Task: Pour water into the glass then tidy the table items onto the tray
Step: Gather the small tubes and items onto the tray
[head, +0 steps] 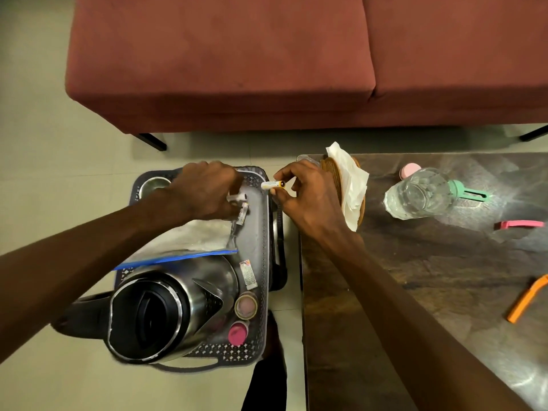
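Note:
A grey perforated tray (261, 232) sits left of the dark table (415, 277). On it stand a steel kettle (166, 307), a zip bag (189, 241), a small steel cup (154, 185), a tape roll (246, 305) and a pink-capped container (238, 333). My left hand (204, 191) hovers over the tray's far end, fingers curled around small white tubes (240, 203). My right hand (305, 194) pinches a small yellow-and-white tube (274, 184) just above the tray's right rim. The glass (418, 195) with water stands on the table.
On the table lie a woven coaster with a white tissue (350, 179), a pink lid (409, 170), a green clip (468, 192), a pink clip (519, 224) and an orange clip (526, 298). A maroon sofa (267, 60) stands beyond on the tiled floor.

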A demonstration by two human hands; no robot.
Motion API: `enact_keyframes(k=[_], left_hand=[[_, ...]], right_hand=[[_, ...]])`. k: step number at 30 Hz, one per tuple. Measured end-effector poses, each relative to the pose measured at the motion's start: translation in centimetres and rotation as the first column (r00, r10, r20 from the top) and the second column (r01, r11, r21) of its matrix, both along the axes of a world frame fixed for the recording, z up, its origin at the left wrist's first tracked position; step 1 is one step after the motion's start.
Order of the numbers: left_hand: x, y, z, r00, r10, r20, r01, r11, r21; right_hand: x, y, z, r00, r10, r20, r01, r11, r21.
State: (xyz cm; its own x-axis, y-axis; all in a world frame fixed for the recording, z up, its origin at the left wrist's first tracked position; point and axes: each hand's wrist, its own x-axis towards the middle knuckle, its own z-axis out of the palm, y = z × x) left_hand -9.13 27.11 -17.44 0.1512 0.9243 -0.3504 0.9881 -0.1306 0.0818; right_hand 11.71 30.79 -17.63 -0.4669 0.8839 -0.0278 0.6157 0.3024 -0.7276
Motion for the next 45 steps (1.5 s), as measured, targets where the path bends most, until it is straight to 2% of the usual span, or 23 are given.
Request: enact_keyframes(k=[3,6,9,12,14,17,21,27,31,35,45], left_hand=[[-2.4,-0.6,1.8,0.967,0.179,0.180,-0.179,0.984,-0.018],[-3.5,-0.9,2.0,0.946,0.235,0.224,-0.232,0.972,-0.041],[-3.1,-0.9,0.8,0.967,0.196,0.165,-0.192,0.980,-0.041],[-3.0,-0.8,-0.5,0.985,0.150,0.083,-0.149,0.989,-0.016],[-3.1,-1.0,-1.1,0.997,0.059,-0.042,-0.058,0.998,0.037],[-2.9,-1.1,-1.2,0.967,-0.091,-0.239,0.114,0.990,0.086],[-2.4,-1.1,-1.0,0.953,-0.081,-0.292,0.120,0.986,0.116],[-1.7,-1.0,-1.7,0.959,0.002,-0.285,0.049,0.984,0.171],[-1.6,-1.0,-2.2,0.955,0.047,-0.294,0.003,0.986,0.168],[-1.9,-1.1,-2.4,0.967,0.086,-0.238,-0.041,0.981,0.188],[-2.6,-1.4,-2.9,0.978,0.140,-0.154,-0.110,0.976,0.187]], right_hand=[[-0.6,0.5,0.2,1.000,0.012,-0.020,-0.013,1.000,-0.020],[-2.1,0.6,-0.1,0.999,0.037,0.027,-0.038,0.999,0.007],[-4.0,0.4,-0.8,0.994,0.083,0.068,-0.085,0.996,0.029],[-5.4,0.2,-1.8,0.972,0.139,0.191,-0.170,0.972,0.160],[-6.1,0.1,-2.3,0.950,0.173,0.261,-0.237,0.942,0.238],[-7.0,0.0,-2.9,0.920,0.199,0.336,-0.310,0.895,0.319],[-7.7,-0.4,-3.3,0.876,0.222,0.428,-0.395,0.839,0.373],[-8.3,-0.7,-3.8,0.842,0.186,0.506,-0.442,0.776,0.450],[-8.2,-0.6,-4.3,0.846,0.179,0.501,-0.442,0.762,0.473],[-8.2,-0.6,-4.8,0.877,0.186,0.443,-0.412,0.765,0.495],[-8.4,-0.3,-5.1,0.884,0.243,0.398,-0.412,0.808,0.421]])
